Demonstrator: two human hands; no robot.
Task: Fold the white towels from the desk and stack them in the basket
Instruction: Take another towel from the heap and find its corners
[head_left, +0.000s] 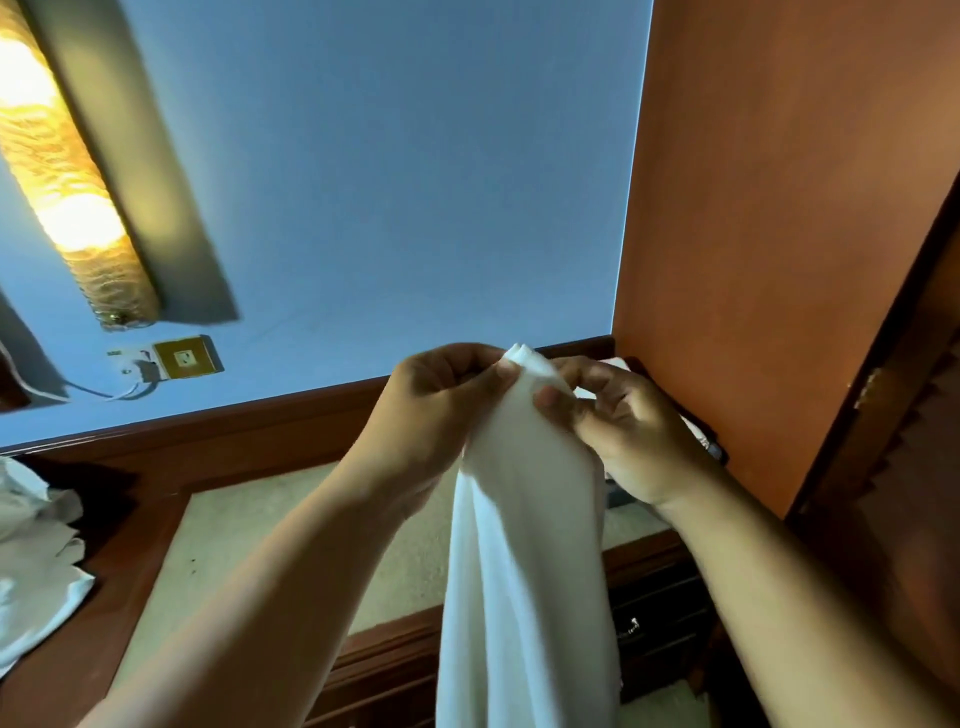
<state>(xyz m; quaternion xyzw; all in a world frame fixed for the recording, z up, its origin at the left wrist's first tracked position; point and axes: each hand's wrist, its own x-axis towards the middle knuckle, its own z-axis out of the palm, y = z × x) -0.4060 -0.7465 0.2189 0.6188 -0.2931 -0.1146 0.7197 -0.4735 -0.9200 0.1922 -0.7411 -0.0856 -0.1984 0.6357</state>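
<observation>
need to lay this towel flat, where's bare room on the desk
The beige desk top is bare between the towel pile at left and the held towel. Crowded: the right corner by the cabinet, behind the right hand.

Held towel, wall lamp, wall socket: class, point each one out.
held towel (524, 519): head view, hanging middle of the cloth.
wall lamp (67, 208): head view, lit shade.
wall socket (187, 357): head view, brass plate.

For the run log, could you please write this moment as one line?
left hand: pinches towel top; right hand: pinches towel top; towel: hanging; unfolded pile: desk left
</observation>
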